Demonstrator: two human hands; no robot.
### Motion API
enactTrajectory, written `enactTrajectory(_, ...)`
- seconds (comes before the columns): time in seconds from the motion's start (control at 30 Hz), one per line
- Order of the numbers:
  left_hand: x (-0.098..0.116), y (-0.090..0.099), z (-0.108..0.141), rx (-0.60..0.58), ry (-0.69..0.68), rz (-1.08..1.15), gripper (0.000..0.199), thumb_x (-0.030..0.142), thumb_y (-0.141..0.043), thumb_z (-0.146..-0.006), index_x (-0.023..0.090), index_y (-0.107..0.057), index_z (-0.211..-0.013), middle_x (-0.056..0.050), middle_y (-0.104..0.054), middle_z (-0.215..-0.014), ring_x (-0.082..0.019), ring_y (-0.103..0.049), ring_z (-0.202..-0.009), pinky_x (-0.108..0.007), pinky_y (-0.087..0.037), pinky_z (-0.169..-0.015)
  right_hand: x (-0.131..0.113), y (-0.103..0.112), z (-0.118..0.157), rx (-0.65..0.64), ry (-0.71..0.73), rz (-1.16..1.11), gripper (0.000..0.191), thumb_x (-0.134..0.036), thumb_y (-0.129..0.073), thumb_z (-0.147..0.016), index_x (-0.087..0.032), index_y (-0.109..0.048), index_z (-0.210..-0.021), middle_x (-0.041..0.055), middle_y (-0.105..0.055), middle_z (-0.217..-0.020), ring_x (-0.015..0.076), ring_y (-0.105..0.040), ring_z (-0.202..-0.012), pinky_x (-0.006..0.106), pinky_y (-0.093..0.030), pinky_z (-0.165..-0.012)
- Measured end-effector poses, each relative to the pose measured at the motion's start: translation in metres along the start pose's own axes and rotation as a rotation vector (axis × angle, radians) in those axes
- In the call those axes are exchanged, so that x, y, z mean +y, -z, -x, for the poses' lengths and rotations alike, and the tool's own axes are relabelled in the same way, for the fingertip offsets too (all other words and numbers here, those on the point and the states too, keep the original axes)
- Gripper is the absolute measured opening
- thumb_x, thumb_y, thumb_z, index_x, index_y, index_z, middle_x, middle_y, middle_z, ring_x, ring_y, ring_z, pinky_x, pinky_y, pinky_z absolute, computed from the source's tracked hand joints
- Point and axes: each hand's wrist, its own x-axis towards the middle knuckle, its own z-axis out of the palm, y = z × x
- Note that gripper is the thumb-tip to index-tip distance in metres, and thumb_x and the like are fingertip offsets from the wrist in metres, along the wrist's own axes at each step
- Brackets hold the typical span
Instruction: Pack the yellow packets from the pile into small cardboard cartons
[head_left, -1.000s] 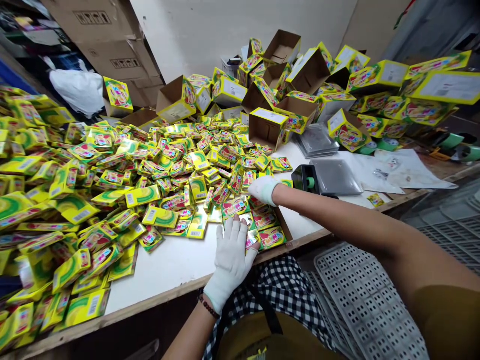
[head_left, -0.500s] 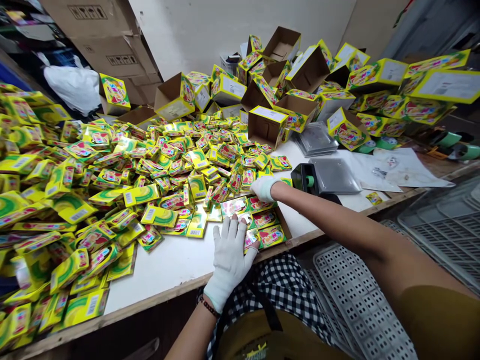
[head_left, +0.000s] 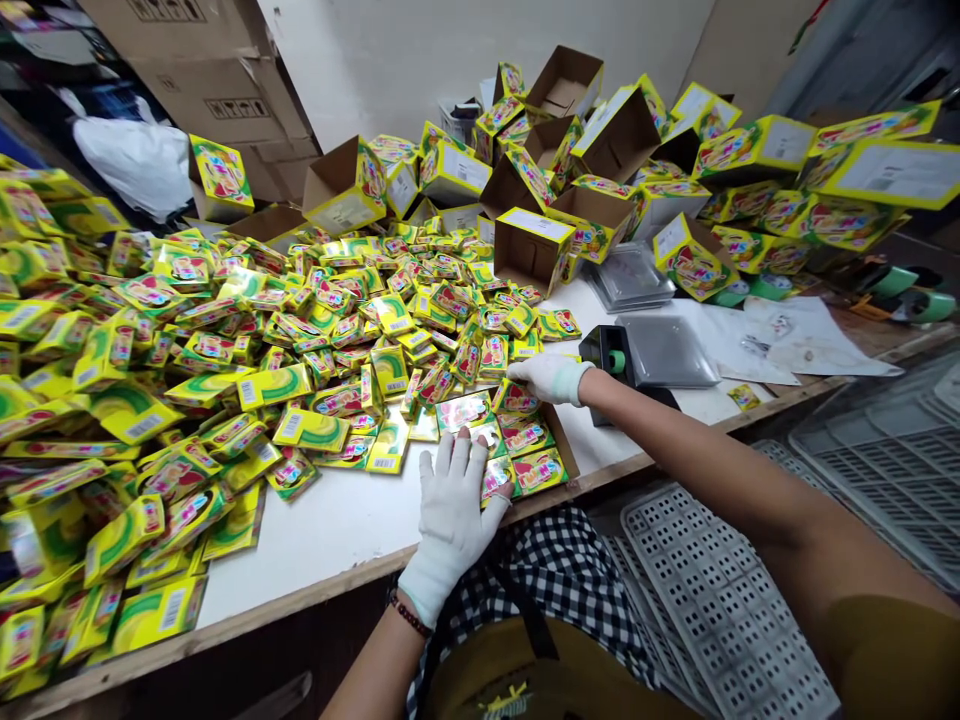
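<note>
Since half a second ago the right hand has slid a little to the right and now lies low over the far end of the packet row, while the left hand has barely shifted. Both wear white gloves. The left lies flat with fingers spread wide, pressing on the near packets of the open carton by the table edge; the right's fingers are curled loosely over a red-and-yellow packet at the carton's far side, though whether they pinch it I cannot tell. As a judgement, the carton looks close to full, with several packets laid face up inside. Much is left: a wide heap of loose packets covers the white table, and empty yellow cartons stand piled beyond, beside a black tape dispenser.
</note>
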Motion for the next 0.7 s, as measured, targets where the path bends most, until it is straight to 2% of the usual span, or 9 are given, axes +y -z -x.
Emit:
enactTrajectory(0.27, 0.001, 0.002, 0.001, -0.026, 0.007, 0.002, 0.062, 0.052, -0.045, -0.090, 0.016, -0.045, -0.140, -0.016, -0.042, -0.148, -0.039, -0.030, -0.138, -0.060, -0.022, -0.109, -0.015, -0.002, -0.008, -0.070, -0.006, 0.110, 0.032, -0.024, -0.054, -0.089, -0.020, -0.060, -0.120, 0.0154, -0.066, -0.113, 0.0254, -0.065, -0.101, 0.031, -0.047, -0.080)
enactTrajectory(0.47, -0.001, -0.001, 0.002, -0.035, 0.020, 0.013, 0.064, 0.053, -0.045, -0.089, 0.016, -0.042, -0.142, -0.015, -0.036, -0.152, -0.039, -0.025, -0.141, -0.061, -0.020, -0.110, -0.031, -0.022, -0.010, -0.025, -0.005, 0.159, 0.028, -0.018, -0.038, -0.096, -0.016, -0.064, -0.107, 0.0181, -0.066, -0.107, 0.0287, -0.064, -0.098, 0.036, -0.049, -0.073)
enactTrajectory(0.6, 0.002, -0.001, 0.002, -0.030, 0.023, 0.052, 0.063, 0.052, -0.047, -0.089, 0.017, -0.043, -0.141, -0.016, -0.036, -0.151, -0.039, -0.026, -0.141, -0.062, -0.019, -0.111, -0.031, -0.034, -0.002, 0.058, 0.001, 0.183, 0.032, -0.019, -0.031, -0.098, -0.014, -0.060, -0.112, 0.0200, -0.060, -0.116, 0.0289, -0.059, -0.106, 0.036, -0.048, -0.079)
enactTrajectory(0.7, 0.001, -0.003, 0.006, -0.007, 0.022, 0.140, 0.062, 0.050, -0.049, -0.089, 0.016, -0.043, -0.140, -0.016, -0.037, -0.150, -0.037, -0.025, -0.141, -0.060, -0.020, -0.112, -0.030, -0.041, 0.003, 0.068, 0.000, 0.177, 0.030, -0.019, -0.033, -0.098, -0.013, -0.060, -0.110, 0.0174, -0.060, -0.112, 0.0274, -0.059, -0.102, 0.034, -0.048, -0.078)
